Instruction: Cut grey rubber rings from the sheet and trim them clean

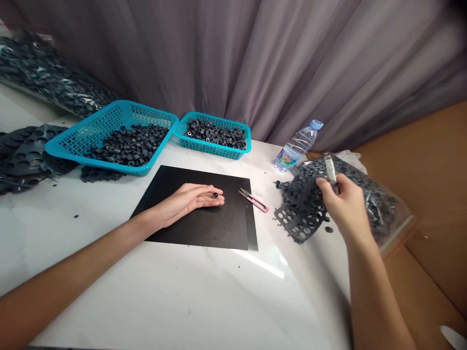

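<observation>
My left hand lies on a black mat, fingers stretched out and together, with a small dark ring piece at the fingertips. My right hand reaches into a clear plastic bag full of dark perforated rubber sheets. Its fingers are closed on the top sheet, and a small white-handled tool sticks up between them. Pink snips lie on the mat's right edge, between my two hands.
Two turquoise baskets of small dark ring parts stand at the back. More punched sheets pile up at the left. A water bottle leans by the bag. A grey curtain hangs behind; brown cardboard lies right.
</observation>
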{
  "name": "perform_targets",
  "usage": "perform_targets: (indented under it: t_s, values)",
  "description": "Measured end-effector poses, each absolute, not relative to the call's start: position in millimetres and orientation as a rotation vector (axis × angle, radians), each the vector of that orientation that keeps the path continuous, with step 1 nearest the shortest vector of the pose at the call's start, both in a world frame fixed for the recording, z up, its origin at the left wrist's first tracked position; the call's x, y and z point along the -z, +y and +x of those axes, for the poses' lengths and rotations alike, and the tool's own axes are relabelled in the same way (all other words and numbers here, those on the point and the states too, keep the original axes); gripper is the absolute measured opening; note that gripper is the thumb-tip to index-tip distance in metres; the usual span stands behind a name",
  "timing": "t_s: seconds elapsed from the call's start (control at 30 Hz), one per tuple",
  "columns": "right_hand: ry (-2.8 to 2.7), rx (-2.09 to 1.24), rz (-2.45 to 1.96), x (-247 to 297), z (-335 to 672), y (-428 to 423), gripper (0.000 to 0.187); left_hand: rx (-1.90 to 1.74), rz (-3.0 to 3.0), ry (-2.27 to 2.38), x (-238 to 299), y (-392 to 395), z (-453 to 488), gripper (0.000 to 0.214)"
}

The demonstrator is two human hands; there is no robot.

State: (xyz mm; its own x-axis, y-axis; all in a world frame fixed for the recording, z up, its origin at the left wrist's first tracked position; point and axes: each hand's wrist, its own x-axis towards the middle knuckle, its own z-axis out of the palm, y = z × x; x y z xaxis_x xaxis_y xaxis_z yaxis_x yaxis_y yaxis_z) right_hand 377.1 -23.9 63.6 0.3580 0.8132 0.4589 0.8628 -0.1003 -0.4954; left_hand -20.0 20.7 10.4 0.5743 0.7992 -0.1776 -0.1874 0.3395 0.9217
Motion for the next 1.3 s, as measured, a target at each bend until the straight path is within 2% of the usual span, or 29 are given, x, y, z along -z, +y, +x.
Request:
perform_targets:
  t_s: [0.17,0.4,0.57,0.7,0.87,0.97,1.17,1.3]
  values:
    - [-1.499,0.097,-2.035,-49,397,-21,0.031,-0.689,1.071,0.725,-10,21,-20,0.034]
    - [-1.619,0.173,-1.903,-51,400,-20,0.028,-0.690,1.082,0.719,-12,20,-21,0.032]
    - [-1.564,0.247,-2.123,-39,414,-18,0.028,-0.674,1.089,0.711,-11,20,-20,0.032]
    - [-1.464,0.438,-2.187,-37,418,-20,0.040,-0.673,1.088,0.700,-11,20,-21,0.032]
    - [-1.486,0.584,-1.988,-53,389,-26,0.050,-0.644,1.054,0.667,-12,25,-24,0.033]
    - [-1.523,0.628,-1.887,-56,356,-27,0.042,-0.648,1.061,0.681,-12,26,-26,0.034]
    - [-1.889,0.386,-1.753,-35,297,-29,0.023,-0.703,1.120,0.711,-35,32,-37,0.032]
    - [-2.038,0.240,-1.703,-19,280,-30,0.018,-0.929,1.180,0.749,-68,51,-69,0.026]
